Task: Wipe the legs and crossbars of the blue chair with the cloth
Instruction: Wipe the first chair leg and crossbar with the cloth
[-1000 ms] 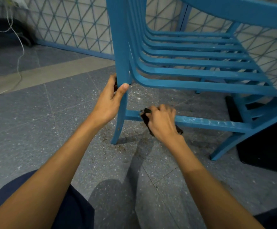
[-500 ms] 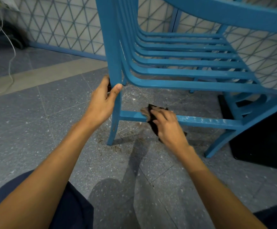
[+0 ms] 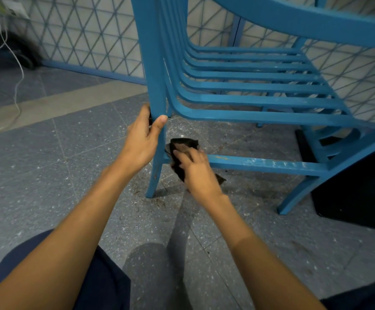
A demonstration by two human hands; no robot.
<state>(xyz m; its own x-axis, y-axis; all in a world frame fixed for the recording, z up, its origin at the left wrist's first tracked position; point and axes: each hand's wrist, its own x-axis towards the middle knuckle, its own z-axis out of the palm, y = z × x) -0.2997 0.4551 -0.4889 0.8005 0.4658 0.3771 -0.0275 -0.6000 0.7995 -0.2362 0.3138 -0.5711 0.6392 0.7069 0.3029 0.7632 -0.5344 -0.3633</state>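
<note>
Your right hand (image 3: 196,170), fingers pressed flat on the dark cloth (image 3: 182,151), has slid it left along the lower crossbar (image 3: 264,164) to the leg joint at 9 o'clock, while your left hand (image 3: 142,139) stays wrapped around that leg (image 3: 154,86), so the rest of the crossbar looks due next.

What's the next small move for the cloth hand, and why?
Probably slide the right hand and dark cloth rightward along the lower crossbar. The cloth sits at the bar's left end by the leg the left hand steadies, and pale specks still mark the bar further right.
</note>
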